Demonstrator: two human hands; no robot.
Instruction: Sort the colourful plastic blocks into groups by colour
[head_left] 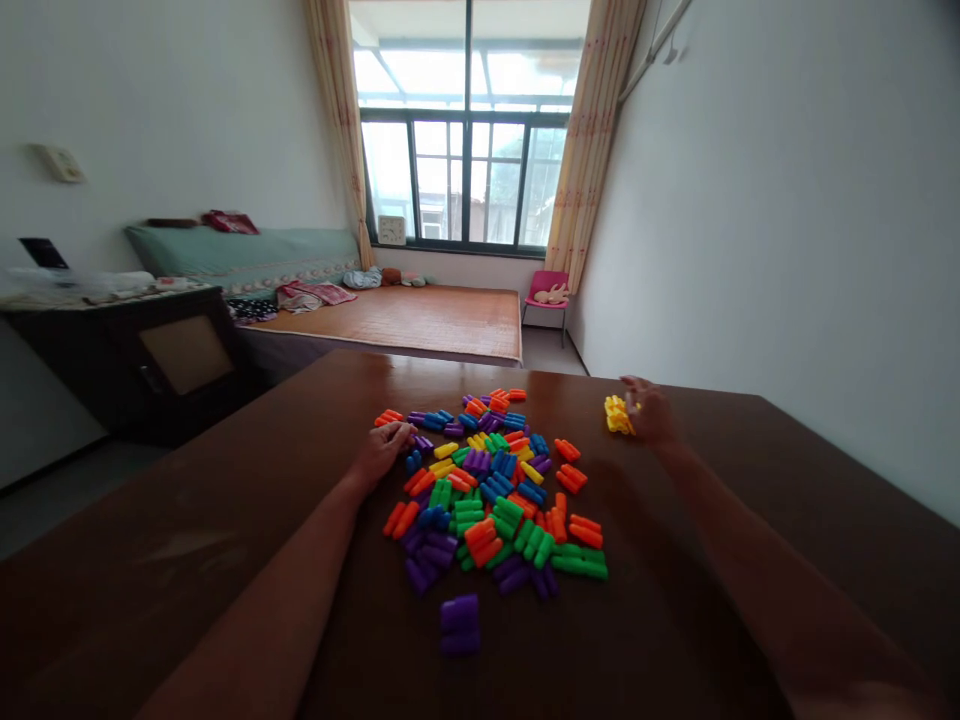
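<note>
A loose pile of plastic pieces in purple, blue, green, orange and yellow lies in the middle of the brown table (247,500). My left hand (386,445) rests at the pile's left edge, fingers bent, close to a purple piece (422,443) and an orange piece (388,418); whether it grips anything is too small to tell. Off to the right sits a small cluster of yellow pieces (619,414). My right hand (651,412) is right beside that cluster, blurred, with some fingers raised. A purple piece (459,625) lies apart at the front.
Beyond the table stand a bed (420,315) with cloths on it and a pink chair (547,288) holding a plush toy. A dark cabinet (127,340) is at the left. Curtains frame the window (469,180) at the back.
</note>
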